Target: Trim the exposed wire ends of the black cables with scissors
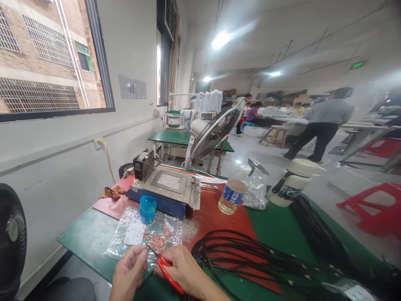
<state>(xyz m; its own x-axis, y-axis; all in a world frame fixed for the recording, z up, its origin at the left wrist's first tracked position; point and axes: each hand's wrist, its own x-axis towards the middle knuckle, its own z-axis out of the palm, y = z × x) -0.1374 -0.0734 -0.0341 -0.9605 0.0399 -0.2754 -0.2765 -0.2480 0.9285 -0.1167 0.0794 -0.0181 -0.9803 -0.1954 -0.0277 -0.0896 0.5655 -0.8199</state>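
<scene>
My right hand (180, 267) grips red-handled scissors (166, 271), their thin dark blades pointing up and left. Just beside the blade tips, my left hand (130, 267) is closed in a pinch. A short stretch of black cable (145, 279) shows under the left fingers; the end between the fingertips is too small to make out. Beyond both hands, small red and white bits (157, 241) lie scattered on a clear plastic bag (117, 238). A white paper label (134, 231) and a blue round cup (147, 210) are there too.
A metal-topped device (169, 184) with a small fan stands behind the cup. To the right are a bottle (232, 194), a cream jug (290, 184) and a bundle of black cables (232, 251). A large fan (213, 133) stands behind; a person (326, 121) is farther off.
</scene>
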